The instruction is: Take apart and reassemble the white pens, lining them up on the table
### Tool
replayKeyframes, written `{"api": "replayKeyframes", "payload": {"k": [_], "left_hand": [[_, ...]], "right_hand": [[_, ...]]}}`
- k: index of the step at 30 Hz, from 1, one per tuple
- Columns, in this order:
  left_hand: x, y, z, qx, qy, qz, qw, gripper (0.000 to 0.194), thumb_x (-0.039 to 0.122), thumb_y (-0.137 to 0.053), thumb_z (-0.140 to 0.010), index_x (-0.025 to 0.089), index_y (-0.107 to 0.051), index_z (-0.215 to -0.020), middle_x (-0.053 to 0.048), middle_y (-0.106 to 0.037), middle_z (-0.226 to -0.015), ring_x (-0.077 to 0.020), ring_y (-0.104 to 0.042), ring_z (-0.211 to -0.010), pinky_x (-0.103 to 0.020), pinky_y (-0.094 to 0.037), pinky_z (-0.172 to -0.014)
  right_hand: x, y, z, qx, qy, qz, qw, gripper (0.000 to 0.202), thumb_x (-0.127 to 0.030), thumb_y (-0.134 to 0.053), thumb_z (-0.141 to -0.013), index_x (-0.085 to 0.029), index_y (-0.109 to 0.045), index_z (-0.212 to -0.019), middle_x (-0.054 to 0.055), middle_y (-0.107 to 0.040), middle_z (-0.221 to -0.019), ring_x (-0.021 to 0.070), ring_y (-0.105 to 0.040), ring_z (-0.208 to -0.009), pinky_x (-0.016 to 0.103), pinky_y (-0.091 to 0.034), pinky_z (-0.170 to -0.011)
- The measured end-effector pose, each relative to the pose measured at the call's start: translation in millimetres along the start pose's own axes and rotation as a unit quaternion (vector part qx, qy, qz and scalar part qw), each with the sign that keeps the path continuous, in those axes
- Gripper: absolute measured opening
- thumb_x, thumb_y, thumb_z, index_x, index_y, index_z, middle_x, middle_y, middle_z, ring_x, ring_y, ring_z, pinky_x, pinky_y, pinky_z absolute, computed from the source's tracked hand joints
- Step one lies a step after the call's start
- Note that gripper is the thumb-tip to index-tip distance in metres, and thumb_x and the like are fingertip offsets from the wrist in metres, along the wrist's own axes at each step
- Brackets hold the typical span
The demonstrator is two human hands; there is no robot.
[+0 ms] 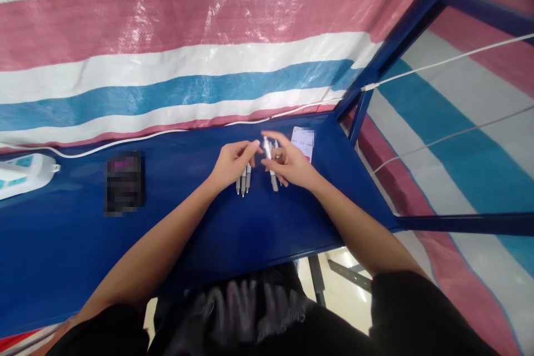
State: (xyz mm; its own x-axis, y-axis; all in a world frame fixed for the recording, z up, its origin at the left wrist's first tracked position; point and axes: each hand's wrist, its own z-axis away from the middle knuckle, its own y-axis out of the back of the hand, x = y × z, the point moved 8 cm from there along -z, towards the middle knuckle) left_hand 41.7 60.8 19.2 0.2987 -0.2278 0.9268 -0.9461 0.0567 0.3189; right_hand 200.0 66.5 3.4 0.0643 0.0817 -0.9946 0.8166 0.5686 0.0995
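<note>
My right hand point(292, 164) is curled round a white pen point(267, 149), its thumb across the barrel and its index finger stretched near the pen's upper end. A grey lower part with a tip shows beneath that thumb. Something white beside it, partly behind the fingers, may be another pen. My left hand point(234, 164) has thumb and index finger pinched together, close to the pen's upper end; what they hold, if anything, is too small to tell. Below the left hand, three pens point(243, 184) with grey grips point their tips towards me, their upper parts hidden by the hand.
A phone point(303, 142) with a lit screen lies just beyond my right hand on the blue table point(250, 233). Further left are a dark blurred object point(124, 183) and a white power strip point(27, 173). A white cable point(167, 134) runs along the back by the striped sheet point(187, 16).
</note>
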Motion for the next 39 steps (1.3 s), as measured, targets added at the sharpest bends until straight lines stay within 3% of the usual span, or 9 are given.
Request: {"api": "replayKeyframes", "payload": {"k": [4, 13, 18, 24, 29, 33, 39], "left_hand": [[-14.0, 12.2, -1.4, 0.054, -0.014, -0.076, 0.996, 0.046, 0.056, -0.061, -0.106, 0.019, -0.081, -0.087, 0.002, -0.061, -0.058, -0.0134, -0.053, -0.052, -0.029, -0.039, -0.055], [-31.4, 19.5, 0.0, 0.100, -0.058, -0.172, 0.978, 0.030, 0.040, -0.062, -0.104, 0.020, -0.072, -0.084, 0.004, -0.057, -0.059, -0.0137, -0.050, -0.054, -0.031, -0.040, -0.060], [-32.2, 19.7, 1.2, 0.108, -0.066, -0.189, 0.974, 0.023, 0.036, -0.064, -0.103, 0.021, -0.071, -0.087, 0.004, -0.057, -0.061, -0.0137, -0.051, -0.055, -0.031, -0.040, -0.061], [-33.7, 18.8, 0.7, 0.103, -0.062, -0.187, 0.975, 0.020, 0.034, -0.064, -0.102, 0.021, -0.072, -0.089, 0.004, -0.057, -0.061, -0.0139, -0.052, -0.055, -0.030, -0.041, -0.060], [-33.7, 17.2, 0.5, 0.092, -0.064, -0.184, 0.977, 0.017, 0.033, -0.066, -0.101, 0.021, -0.075, -0.093, 0.004, -0.059, -0.062, -0.0137, -0.052, -0.055, -0.030, -0.045, -0.062], [-33.9, 14.9, 0.5, 0.076, -0.063, -0.182, 0.978, 0.015, 0.032, -0.067, -0.100, 0.021, -0.076, -0.096, 0.004, -0.060, -0.064, -0.0137, -0.053, -0.056, -0.030, -0.047, -0.064], [-34.0, 15.0, 0.9, 0.073, -0.057, -0.186, 0.978, 0.013, 0.030, -0.067, -0.100, 0.021, -0.076, -0.098, 0.004, -0.060, -0.063, -0.0138, -0.053, -0.056, -0.030, -0.049, -0.066]], "right_hand": [[2.1, 14.6, -6.9, 0.050, -0.010, -0.029, 0.998, 0.068, -0.040, -0.079, -0.094, -0.026, -0.046, -0.151, -0.007, -0.065, -0.075, 0.0149, -0.061, -0.041, 0.028, -0.050, -0.035], [-0.5, 27.2, -8.6, 0.064, 0.004, -0.034, 0.997, 0.073, -0.051, -0.087, -0.090, -0.030, -0.047, -0.147, -0.007, -0.069, -0.079, 0.0147, -0.060, -0.042, 0.034, -0.058, -0.040], [-0.6, 41.1, -9.9, 0.091, 0.015, -0.018, 0.996, 0.095, -0.050, -0.087, -0.090, -0.034, -0.028, -0.163, -0.007, -0.068, -0.081, 0.0180, -0.063, -0.045, 0.037, -0.059, -0.042], [1.4, 42.0, -12.4, 0.087, 0.019, -0.040, 0.995, 0.075, -0.054, -0.088, -0.088, -0.031, -0.040, -0.140, -0.009, -0.067, -0.079, 0.0152, -0.062, -0.044, 0.033, -0.059, -0.042], [-1.5, 33.6, -10.1, 0.055, 0.011, -0.053, 0.997, 0.074, -0.051, -0.091, -0.087, -0.029, -0.044, -0.140, -0.009, -0.068, -0.076, 0.0139, -0.061, -0.044, 0.031, -0.059, -0.043], [0.3, 34.5, -10.3, 0.059, 0.007, -0.055, 0.997, 0.087, -0.049, -0.093, -0.086, -0.031, -0.038, -0.151, -0.009, -0.070, -0.077, 0.0158, -0.063, -0.047, 0.033, -0.061, -0.045], [3.6, 36.2, -11.9, 0.054, 0.012, -0.047, 0.997, 0.068, -0.046, -0.088, -0.090, -0.030, -0.046, -0.140, -0.009, -0.069, -0.076, 0.0143, -0.061, -0.044, 0.030, -0.058, -0.041]]}}
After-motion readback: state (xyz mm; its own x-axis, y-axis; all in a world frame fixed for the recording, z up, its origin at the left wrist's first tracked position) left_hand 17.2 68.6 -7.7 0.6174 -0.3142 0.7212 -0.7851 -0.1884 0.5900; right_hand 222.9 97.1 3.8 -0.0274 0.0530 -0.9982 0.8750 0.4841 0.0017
